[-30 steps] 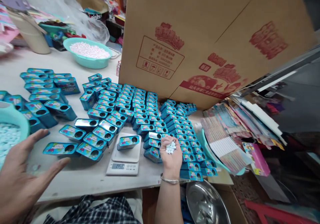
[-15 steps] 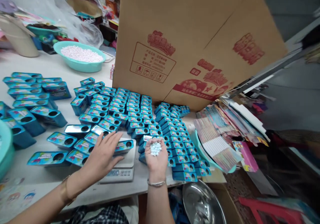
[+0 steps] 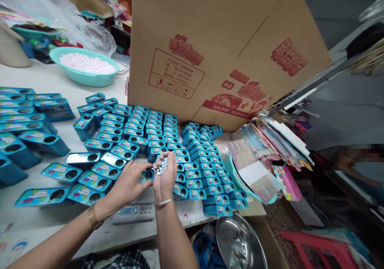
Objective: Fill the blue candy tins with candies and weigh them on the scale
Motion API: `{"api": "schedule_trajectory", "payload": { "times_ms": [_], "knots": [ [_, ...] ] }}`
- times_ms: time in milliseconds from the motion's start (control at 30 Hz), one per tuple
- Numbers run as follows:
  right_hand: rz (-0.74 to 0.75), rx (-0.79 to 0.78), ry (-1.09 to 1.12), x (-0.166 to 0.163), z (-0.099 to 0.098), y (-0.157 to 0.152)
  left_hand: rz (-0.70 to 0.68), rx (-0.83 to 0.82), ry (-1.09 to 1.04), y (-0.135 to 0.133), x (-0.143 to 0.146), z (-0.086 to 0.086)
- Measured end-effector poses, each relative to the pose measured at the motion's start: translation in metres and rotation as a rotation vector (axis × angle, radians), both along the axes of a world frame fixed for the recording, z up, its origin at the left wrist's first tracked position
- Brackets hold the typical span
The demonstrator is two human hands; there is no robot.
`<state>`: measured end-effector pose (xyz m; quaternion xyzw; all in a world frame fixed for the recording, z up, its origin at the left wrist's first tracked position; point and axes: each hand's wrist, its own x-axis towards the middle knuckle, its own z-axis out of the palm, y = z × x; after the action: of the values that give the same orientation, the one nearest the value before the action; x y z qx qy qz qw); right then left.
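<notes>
- My left grip (image 3: 127, 183) pinches one tin (image 3: 147, 176) at the scale (image 3: 133, 213); lifted or resting, can't tell.
- My right grip (image 3: 166, 177), cupped round candies (image 3: 162, 166), has just closed up to it: candies now beside the hole.
- More tins (image 3: 216, 189) crowd the worktop (image 3: 39, 225).
- Carton (image 3: 168, 17) behind, bowl (image 3: 90, 79) back left.

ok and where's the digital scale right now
In the head view, the scale is left of centre near the front edge of the table, just below the left hand.
</notes>
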<state>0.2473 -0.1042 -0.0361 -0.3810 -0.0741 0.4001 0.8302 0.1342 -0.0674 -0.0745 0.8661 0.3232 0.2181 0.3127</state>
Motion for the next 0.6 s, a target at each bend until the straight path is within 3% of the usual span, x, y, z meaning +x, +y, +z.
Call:
{"api": "schedule_trajectory", "payload": {
  "times_ms": [133,600],
  "knots": [
    [-0.005,-0.008,-0.095,-0.0035,-0.0012,-0.0003,-0.014,-0.022,-0.025,-0.0011,-0.0008,0.0028],
    [-0.025,-0.019,-0.129,-0.0096,0.0021,-0.0006,-0.018,-0.022,-0.025,-0.0007,-0.0021,0.0033]
  ]
}}
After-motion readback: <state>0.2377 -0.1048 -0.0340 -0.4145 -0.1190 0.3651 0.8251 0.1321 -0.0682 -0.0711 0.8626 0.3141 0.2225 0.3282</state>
